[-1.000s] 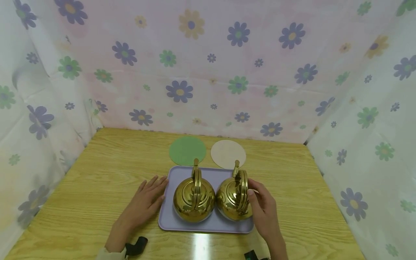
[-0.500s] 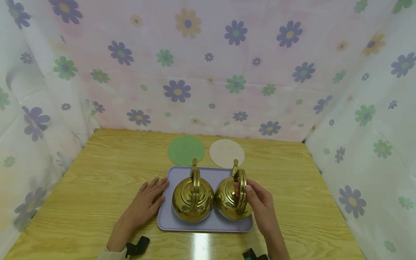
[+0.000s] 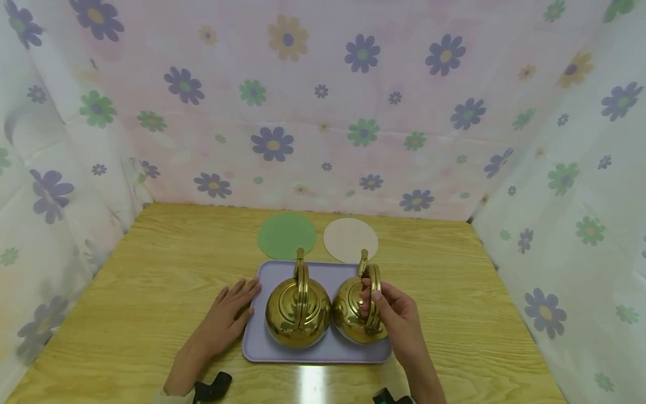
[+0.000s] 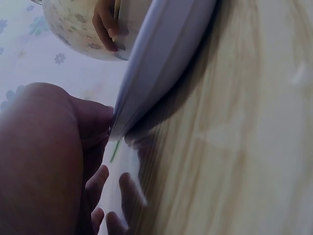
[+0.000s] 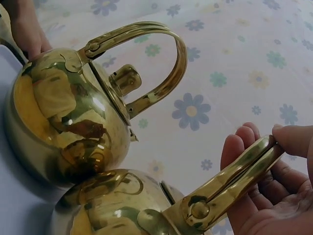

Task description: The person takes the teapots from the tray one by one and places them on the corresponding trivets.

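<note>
Two shiny golden kettles with arched handles stand side by side on a lilac tray (image 3: 328, 353) in the head view. My right hand (image 3: 404, 320) holds the handle of the right kettle (image 3: 348, 314), fingers through the arch and thumb on its outer side. The right wrist view shows the thumb on top of that handle (image 5: 239, 176) and the fingers behind it. The left kettle (image 3: 290, 322) is untouched, its handle upright. My left hand (image 3: 222, 320) lies with fairly straight fingers at the tray's left edge; in the left wrist view a fingertip touches the rim (image 4: 142, 78).
Behind the tray lie a green round mat (image 3: 286, 235) and a cream round mat (image 3: 350, 238) on the wood-grain table (image 3: 151, 269). A flowered cloth (image 3: 313, 112) encloses the back and both sides.
My right hand's fingers have passed through the right kettle's handle from its right side and closed round it. The left hand stays at the tray's edge. The head view has shifted slightly.
</note>
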Demonstrator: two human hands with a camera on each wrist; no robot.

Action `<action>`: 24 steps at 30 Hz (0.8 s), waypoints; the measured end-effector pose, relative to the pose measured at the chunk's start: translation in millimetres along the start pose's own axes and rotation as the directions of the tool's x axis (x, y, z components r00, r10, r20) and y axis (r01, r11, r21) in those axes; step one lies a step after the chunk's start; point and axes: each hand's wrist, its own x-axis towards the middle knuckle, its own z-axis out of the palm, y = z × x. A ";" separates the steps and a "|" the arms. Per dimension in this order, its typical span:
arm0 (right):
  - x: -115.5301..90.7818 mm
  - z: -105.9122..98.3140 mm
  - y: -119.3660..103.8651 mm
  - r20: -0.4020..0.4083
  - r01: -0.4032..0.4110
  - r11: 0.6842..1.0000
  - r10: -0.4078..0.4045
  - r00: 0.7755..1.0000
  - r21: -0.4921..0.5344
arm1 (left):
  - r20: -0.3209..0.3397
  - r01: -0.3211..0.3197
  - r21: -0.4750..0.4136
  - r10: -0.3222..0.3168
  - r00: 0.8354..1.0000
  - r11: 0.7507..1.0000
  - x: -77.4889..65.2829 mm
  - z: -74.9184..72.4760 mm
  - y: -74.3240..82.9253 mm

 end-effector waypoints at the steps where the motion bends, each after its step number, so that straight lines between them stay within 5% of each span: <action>1: -0.3 0.2 -0.5 -0.006 -0.008 1.000 0.008 1.000 0.004 | 0.001 -0.001 0.000 0.001 1.000 1.000 -0.1 0.4 0.0; 13: -0.9 3.0 -8.9 -0.168 -0.123 0.986 0.103 0.980 -0.112 | -0.011 -0.014 -0.028 0.014 1.000 1.000 -1.3 5.7 -5.4; 24: 2.6 2.7 -9.9 -0.160 -0.098 0.989 0.079 0.984 -0.111 | -0.015 0.003 -0.037 -0.003 1.000 0.999 -1.9 6.0 -2.9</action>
